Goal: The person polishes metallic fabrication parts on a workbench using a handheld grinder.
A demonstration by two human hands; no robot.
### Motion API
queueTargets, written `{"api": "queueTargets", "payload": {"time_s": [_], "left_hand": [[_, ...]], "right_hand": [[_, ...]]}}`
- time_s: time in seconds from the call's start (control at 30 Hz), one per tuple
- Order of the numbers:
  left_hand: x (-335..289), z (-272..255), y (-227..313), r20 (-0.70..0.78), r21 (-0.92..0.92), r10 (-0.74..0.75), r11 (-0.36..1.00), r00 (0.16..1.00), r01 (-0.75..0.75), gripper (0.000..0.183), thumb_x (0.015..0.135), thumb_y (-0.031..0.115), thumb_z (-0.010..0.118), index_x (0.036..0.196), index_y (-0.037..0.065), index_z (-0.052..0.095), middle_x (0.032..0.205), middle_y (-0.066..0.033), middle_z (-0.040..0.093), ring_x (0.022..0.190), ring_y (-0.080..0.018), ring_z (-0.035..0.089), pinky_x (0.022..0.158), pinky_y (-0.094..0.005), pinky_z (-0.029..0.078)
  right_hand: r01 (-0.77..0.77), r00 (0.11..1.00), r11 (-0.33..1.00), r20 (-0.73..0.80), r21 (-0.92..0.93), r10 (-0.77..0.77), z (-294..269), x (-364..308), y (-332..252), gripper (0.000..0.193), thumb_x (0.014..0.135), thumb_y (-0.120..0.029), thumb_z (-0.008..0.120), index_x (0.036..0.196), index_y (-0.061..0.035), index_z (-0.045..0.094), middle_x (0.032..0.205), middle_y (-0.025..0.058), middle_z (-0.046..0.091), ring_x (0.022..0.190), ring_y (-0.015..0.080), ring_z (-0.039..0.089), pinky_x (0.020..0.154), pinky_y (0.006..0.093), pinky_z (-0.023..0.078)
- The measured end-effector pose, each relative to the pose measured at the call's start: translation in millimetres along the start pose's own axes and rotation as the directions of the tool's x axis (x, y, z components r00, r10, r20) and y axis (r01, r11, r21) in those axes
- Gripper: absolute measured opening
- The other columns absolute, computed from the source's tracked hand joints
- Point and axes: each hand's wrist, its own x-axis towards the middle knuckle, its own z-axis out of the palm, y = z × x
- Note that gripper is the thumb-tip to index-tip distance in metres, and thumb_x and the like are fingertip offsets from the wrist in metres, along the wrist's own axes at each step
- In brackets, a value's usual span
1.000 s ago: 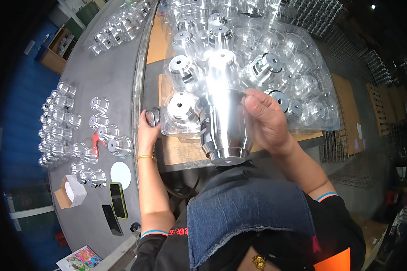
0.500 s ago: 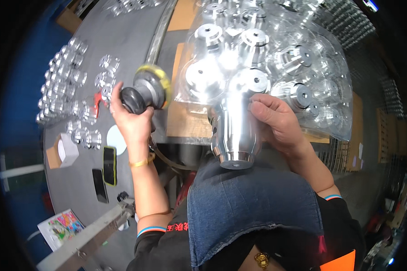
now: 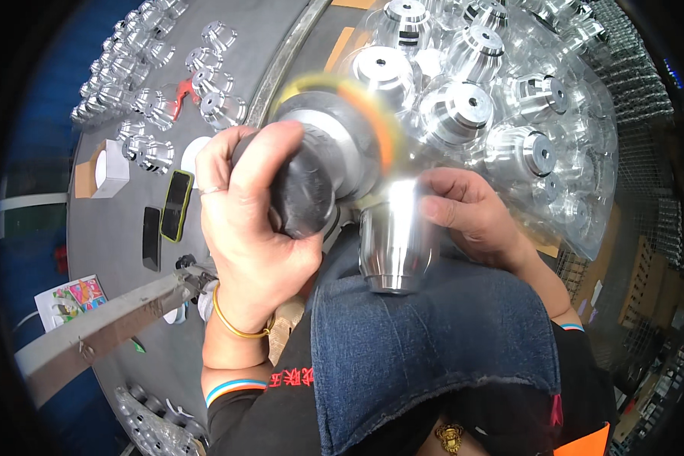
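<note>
My left hand (image 3: 254, 205) is wrapped round the dark body of a handheld power polisher (image 3: 330, 144). Its yellow and orange pad is blurred and sits right by the upper end of a shiny metal cylinder (image 3: 395, 243); whether the two touch I cannot tell. That cylinder, tapered toward its lower end, is gripped by my right hand (image 3: 463, 209), thumb in front and the other fingers partly hidden behind it. Just beyond, a clear plastic tray (image 3: 604, 167) bears several similar metal parts (image 3: 456, 110).
On the grey table (image 3: 228, 64) at left stand rows of metal parts (image 3: 121, 68), a red tool (image 3: 184, 95), a small white box (image 3: 112, 169) and two phones (image 3: 176, 205). A metal bar (image 3: 106, 327) crosses at lower left. Wire racks (image 3: 638, 91) stand at far right.
The polisher in my left hand has moved right and nearer, up to the metal cylinder, and its pad is now blurred. My right hand still holds the cylinder; the view has shifted.
</note>
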Motion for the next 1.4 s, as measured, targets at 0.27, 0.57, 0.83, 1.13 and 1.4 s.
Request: {"api": "queueTargets", "payload": {"time_s": [0.27,0.57,0.83,1.13,1.4], "left_hand": [[11,-2,29,0.063,-0.039,0.159,0.987,0.985,-0.157,0.059,0.054,-0.009,0.06,0.11,0.003,0.052,0.102,-0.0123,0.055,0.097,-0.0303,0.051,0.085,-0.0374,0.042],[-13,-7,17,0.029,0.042,-0.084,0.996,0.996,0.082,0.062,0.054,-0.01,0.059,0.114,0.006,0.052,0.106,-0.0133,0.054,0.1,-0.0296,0.052,0.089,-0.0366,0.042],[8,-9,34,0.03,0.012,0.201,0.979,0.979,-0.202,0.062,0.048,-0.006,0.066,0.108,0.007,0.058,0.104,-0.0127,0.055,0.096,-0.0302,0.051,0.083,-0.0363,0.044],[-17,-1,16,-0.06,0.02,-0.004,1.0,0.998,0.005,0.058,0.055,-0.008,0.062,0.111,0.005,0.053,0.103,-0.0151,0.053,0.095,-0.0307,0.052,0.085,-0.0375,0.042],[-14,-2,27,-0.023,0.037,0.045,0.998,0.999,-0.044,0.06,0.054,-0.006,0.064,0.112,0.005,0.053,0.102,-0.0163,0.051,0.096,-0.0313,0.051,0.085,-0.037,0.042]], "right_hand": [[-0.005,0.999,0.999,0.05,-0.035,0.006,5,-5,3,0.023,0.086,-0.011,0.056,0.102,0.0052,0.057,0.09,0.0037,0.061,0.081,0.0073,0.055,0.076,0.0236,0.045],[0.061,0.998,0.996,0.012,0.059,-0.061,-9,-13,16,0.025,0.086,-0.011,0.057,0.105,0.0056,0.057,0.093,0.0055,0.062,0.083,0.0091,0.055,0.078,0.0239,0.045],[0.034,0.991,0.999,0.127,-0.029,-0.03,16,-4,-1,0.028,0.086,-0.008,0.056,0.111,0.0054,0.055,0.106,0.01,0.062,0.095,0.0131,0.058,0.084,0.0272,0.045],[0.09,0.995,0.995,0.028,0.032,-0.091,-5,-8,22,0.027,0.086,-0.012,0.058,0.107,0.0053,0.056,0.094,0.0063,0.061,0.083,0.0097,0.056,0.076,0.0236,0.045],[0.07,0.997,0.991,0.011,0.113,-0.072,-1,-8,29,0.028,0.086,-0.012,0.058,0.107,0.0063,0.055,0.097,0.0088,0.063,0.086,0.0115,0.058,0.078,0.0252,0.046]]}}
